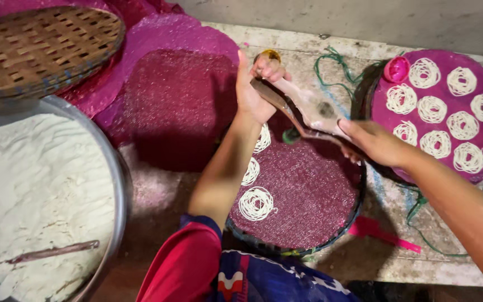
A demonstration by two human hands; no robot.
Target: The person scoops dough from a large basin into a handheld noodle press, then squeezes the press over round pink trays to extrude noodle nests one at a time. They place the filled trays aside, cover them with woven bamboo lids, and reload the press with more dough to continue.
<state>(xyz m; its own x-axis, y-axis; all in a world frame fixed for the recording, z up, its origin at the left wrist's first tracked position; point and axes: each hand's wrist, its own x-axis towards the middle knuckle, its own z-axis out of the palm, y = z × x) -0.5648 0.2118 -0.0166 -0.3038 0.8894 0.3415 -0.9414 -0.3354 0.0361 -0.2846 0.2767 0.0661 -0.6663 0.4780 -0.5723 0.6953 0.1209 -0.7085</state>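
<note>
My left hand (255, 89) grips the far handle of a wooden noodle press (308, 109), and my right hand (373, 142) holds its near handle. The press hangs over a round purple mesh tray (308, 196). Three white coils of pressed noodle (256, 203) lie along the tray's left side, partly hidden by my left forearm. A green part of the press (290, 136) shows just above the tray.
A second purple tray (443, 112) with several noodle coils sits at the right, with a pink cap (396, 69) on its edge. A large metal basin of white dough (34, 196) is at the left, a woven basket lid (40, 47) above it. Spare purple mesh sheets (174, 95) lie in the middle.
</note>
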